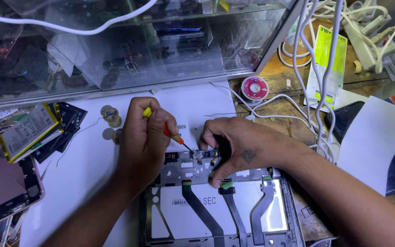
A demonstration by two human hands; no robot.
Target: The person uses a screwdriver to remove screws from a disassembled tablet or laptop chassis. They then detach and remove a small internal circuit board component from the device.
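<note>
An opened tablet (252, 215) lies face down near me on a white sheet, showing its white battery (174, 219), dark flex cables (202, 210) and the circuit board (197, 155) along its top edge. My left hand (142, 142) grips a small screwdriver (173, 135) with a yellow and red handle. Its tip touches the board. My right hand (243, 144) rests on the tablet's top edge, thumb pressing down beside a green connector (227, 184), fingers curled by the board.
A glass display case (115, 50) runs across the back. An opened phone (5, 183) and a loose battery (26, 132) lie at left, small wire spools (110, 114) beside them. White cables (316, 68), a red spool (254, 88), a power strip (366, 41) and white paper (371, 137) lie at right.
</note>
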